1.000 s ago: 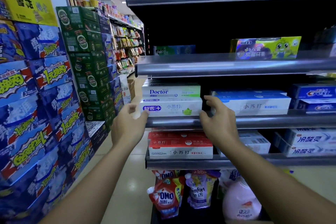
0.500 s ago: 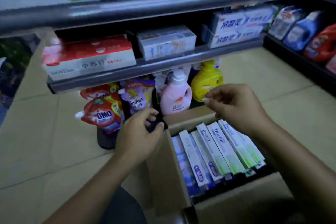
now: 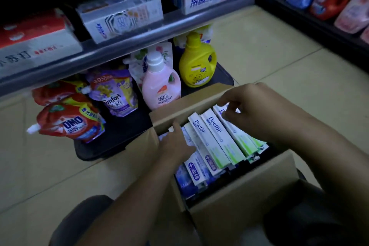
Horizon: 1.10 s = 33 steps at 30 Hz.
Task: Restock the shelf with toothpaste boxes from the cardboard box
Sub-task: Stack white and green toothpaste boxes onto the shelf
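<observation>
The shelf (image 3: 139, 39) spans ten to one o'clock. The cardboard box (image 3: 239, 195) sits at five o'clock, with toothpaste boxes (image 3: 215, 138) on edge inside. The right hand (image 3: 251, 110) pinches one box's far end. The left hand (image 3: 177, 144) lies among them, its grip hidden.

The left hand (image 3: 176, 145) and the right hand (image 3: 247, 106) are bare. The left forearm (image 3: 127, 195) and the right forearm (image 3: 311, 142) are bare too, up to the picture edge. Below them, dark grey trousers (image 3: 79, 219) of plain cloth cover both knees; the right knee (image 3: 297, 213) lies in deeper shadow.
</observation>
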Motion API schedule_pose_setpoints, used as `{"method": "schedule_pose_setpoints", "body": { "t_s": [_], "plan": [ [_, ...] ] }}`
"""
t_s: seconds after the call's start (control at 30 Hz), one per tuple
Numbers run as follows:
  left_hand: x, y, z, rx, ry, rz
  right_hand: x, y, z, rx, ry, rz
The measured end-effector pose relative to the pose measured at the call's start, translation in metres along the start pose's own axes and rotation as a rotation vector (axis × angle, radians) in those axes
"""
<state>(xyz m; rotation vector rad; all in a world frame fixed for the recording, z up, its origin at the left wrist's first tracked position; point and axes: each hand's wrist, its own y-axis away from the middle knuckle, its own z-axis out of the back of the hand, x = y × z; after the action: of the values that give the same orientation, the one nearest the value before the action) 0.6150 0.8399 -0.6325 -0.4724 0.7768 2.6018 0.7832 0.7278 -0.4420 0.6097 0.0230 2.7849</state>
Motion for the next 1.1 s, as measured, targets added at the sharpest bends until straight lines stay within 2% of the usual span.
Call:
{"method": "schedule_pose_setpoints", "body": {
  "t_s": [0.2, 0.33, 0.47, 0.53, 0.63, 0.73, 0.8, 0.87, 0.93, 1.0, 1.1],
  "plan": [
    [0.003, 0.009, 0.007, -0.074, 0.328, 0.051, 0.006, 0.001, 0.0, 0.106, 0.02, 0.025],
    [0.007, 0.029, 0.032, -0.17, 0.619, -0.105, 0.004, 0.001, -0.002, 0.126, 0.016, 0.0],
    [0.0, 0.04, 0.055, -0.073, 1.023, -0.24, -0.008, -0.002, -0.008, 0.083, -0.038, -0.026],
    [-0.008, 0.044, 0.065, -0.011, 1.07, -0.383, -0.011, -0.002, -0.009, 0.035, -0.119, -0.041],
    [-0.022, 0.049, 0.073, 0.088, 1.008, -0.588, -0.011, -0.003, -0.007, 0.108, -0.366, -0.016],
    [-0.036, 0.046, 0.072, 0.077, 0.96, -0.67, -0.014, -0.006, -0.003, 0.097, -0.434, -0.027],
    [-0.04, 0.038, 0.068, 0.004, 1.062, -0.583, -0.017, -0.009, 0.002, 0.022, -0.339, -0.071],
    [-0.037, 0.028, 0.055, -0.11, 1.19, -0.331, -0.02, -0.008, 0.006, -0.076, -0.296, -0.122],
    [-0.029, 0.015, 0.032, -0.19, 1.082, -0.042, -0.023, -0.008, 0.012, -0.21, -0.278, -0.175],
    [-0.021, 0.005, 0.006, -0.11, 0.871, 0.157, -0.026, -0.009, 0.017, -0.319, -0.3, -0.227],
    [-0.021, 0.001, -0.02, 0.09, 0.723, 0.26, -0.027, -0.012, 0.021, -0.379, -0.376, -0.283]
  ]
}}
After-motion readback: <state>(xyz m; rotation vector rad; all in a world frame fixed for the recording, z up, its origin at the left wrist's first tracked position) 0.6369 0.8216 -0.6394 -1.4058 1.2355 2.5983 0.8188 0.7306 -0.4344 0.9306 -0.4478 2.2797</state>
